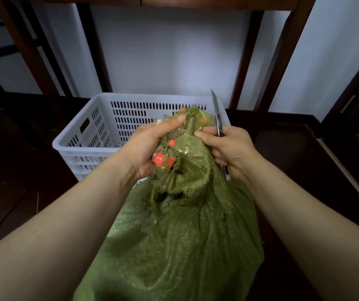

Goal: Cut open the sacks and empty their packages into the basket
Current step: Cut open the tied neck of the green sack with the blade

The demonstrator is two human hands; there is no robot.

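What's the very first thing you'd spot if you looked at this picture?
The big green sack fills the middle and bottom, and the left hand grips its bunched top. Next comes the knife in the right hand, with its blade pointing up, just right of the sack's top. Behind them stands a white basket.

green woven sack [180,235], white slotted basket [100,135], red-labelled packages [163,158]

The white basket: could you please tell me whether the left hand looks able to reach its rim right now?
Probably yes, once freed: the left hand grips the taped neck of the sack, and the rim of the basket lies just beyond it with nothing between.
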